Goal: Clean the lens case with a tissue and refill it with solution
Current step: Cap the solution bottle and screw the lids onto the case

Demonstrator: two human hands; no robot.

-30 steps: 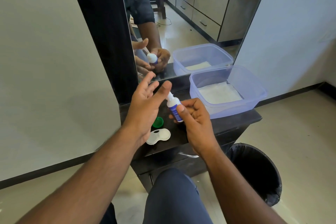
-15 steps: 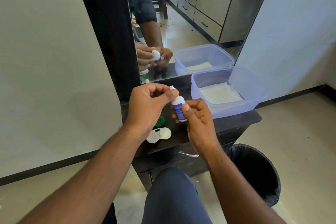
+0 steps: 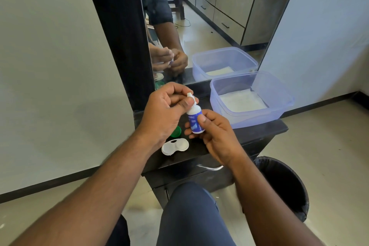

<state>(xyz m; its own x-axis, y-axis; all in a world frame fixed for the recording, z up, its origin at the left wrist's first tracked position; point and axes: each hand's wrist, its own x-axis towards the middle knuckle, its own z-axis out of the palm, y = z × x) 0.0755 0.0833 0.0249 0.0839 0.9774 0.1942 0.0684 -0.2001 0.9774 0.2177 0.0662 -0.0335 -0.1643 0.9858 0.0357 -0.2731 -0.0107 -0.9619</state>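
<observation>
Closest to the front edge of the black counter (image 3: 257, 136) sits the lens case (image 3: 175, 146), white moulded plastic, two shallow round wells joined in a figure-eight, both open. Looks feather-light and stiff, so I'd guess it skates around unless you pin it by the bridge between the wells. A green cap (image 3: 176, 131) lies just behind it, half hidden under the wrist.

Above those, the right hand (image 3: 217, 136) wraps thumb and curled fingers round the body of a small solution bottle (image 3: 194, 119), smooth white plastic with a glossy blue label, probably squeezy and a bit slick. The left hand (image 3: 166, 110) pinches its narrow nozzle tip between thumb and fingers.

Toward the back right corner there's a translucent bluish plastic tub (image 3: 279, 114) with soft white tissues (image 3: 242, 103) lying flat inside, right against the mirror (image 3: 219, 16).
</observation>
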